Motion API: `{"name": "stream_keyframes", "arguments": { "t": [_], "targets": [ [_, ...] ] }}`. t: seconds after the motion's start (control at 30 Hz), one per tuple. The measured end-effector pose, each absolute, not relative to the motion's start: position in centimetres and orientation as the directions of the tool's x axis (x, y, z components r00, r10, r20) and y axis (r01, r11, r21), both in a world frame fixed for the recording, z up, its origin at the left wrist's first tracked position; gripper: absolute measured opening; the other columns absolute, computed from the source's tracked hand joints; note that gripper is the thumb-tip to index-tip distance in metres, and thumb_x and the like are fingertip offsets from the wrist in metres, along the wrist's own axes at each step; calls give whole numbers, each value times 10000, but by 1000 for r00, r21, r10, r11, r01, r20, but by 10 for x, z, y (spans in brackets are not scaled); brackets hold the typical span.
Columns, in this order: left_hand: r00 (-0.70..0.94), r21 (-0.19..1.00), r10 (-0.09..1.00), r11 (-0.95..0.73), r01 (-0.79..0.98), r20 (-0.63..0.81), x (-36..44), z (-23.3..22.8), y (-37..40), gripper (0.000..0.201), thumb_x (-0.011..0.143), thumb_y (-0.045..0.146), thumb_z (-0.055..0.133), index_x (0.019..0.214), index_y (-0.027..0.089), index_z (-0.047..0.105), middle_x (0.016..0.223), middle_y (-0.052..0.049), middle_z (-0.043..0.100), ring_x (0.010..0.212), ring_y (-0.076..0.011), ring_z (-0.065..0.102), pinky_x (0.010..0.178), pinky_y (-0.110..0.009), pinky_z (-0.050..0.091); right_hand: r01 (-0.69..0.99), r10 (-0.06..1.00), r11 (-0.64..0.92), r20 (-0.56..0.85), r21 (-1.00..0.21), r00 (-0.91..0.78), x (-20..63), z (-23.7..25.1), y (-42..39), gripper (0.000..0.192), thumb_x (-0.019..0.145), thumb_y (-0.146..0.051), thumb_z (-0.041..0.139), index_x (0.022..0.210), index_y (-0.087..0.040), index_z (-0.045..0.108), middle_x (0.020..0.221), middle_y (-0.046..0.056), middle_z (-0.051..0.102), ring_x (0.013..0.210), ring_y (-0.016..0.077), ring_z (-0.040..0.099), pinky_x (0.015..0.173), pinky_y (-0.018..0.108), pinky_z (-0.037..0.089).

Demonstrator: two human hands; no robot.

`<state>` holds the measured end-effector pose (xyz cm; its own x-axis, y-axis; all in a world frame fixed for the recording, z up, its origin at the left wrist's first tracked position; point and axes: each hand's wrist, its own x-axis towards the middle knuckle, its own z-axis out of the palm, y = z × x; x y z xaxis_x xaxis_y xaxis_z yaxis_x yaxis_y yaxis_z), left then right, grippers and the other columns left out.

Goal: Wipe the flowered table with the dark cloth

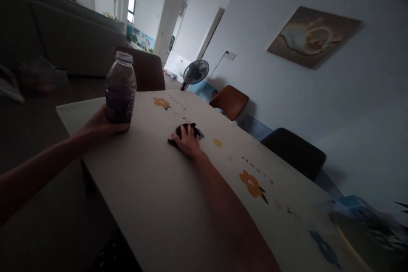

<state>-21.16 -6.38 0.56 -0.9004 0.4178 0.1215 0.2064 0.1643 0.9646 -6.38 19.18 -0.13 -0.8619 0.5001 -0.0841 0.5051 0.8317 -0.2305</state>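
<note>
Forearms are stretching out over the surface point(153, 187). We are pressing our right hand point(188, 142) flat onto a dark cloth point(188, 129) just beyond the fingers, while our left hand point(102, 126) is gripping the upright bottle point(120, 88) near the edge, well left of it. Farther off, chairs point(230, 100) are lining the right side.

Counter point(153, 187): pale top w/ printed flowers, orange near middle & far end, blue at near right, plus small lettering. On it: plastic bottle point(120, 88), upright near far-left edge, dark contents, cap on. Dark cloth point(186, 129), bunched, mid-counter, well apart from bottle. Near right corner: blurred items, incl. smth blue; can't tell what they are.
</note>
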Motion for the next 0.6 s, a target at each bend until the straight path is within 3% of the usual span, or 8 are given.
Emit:
{"name": "stream_keyframes", "arguments": {
  "t": [0.27, 0.6],
  "targets": [
    [-902, 962, 409, 165, 219, 136, -211, 8, -64, 879, 476, 417, 843, 1256, 183, 510, 1164, -95, 620, 1071, -291, 581, 963, -439, 493, 437, 437, 851, -70, -291, -897, -155, -1, 166, 792, 981, -691, 301, 1547, -143, 217, 1590, 179, 38, 1445, 377, 33, 1126, 638, 9],
    [-876, 946, 453, 177, 271, 166, -215, 7, -68, 841, 530, 370, 853, 1287, 208, 525, 1165, -70, 631, 1057, -263, 589, 980, -441, 490, 311, 311, 910, -46, -272, -949, -62, 1, 141, 711, 1005, -653, 340, 1548, -204, 245, 1593, 145, 91, 1460, 297, 65, 1167, 550, 49]
  ]
}}
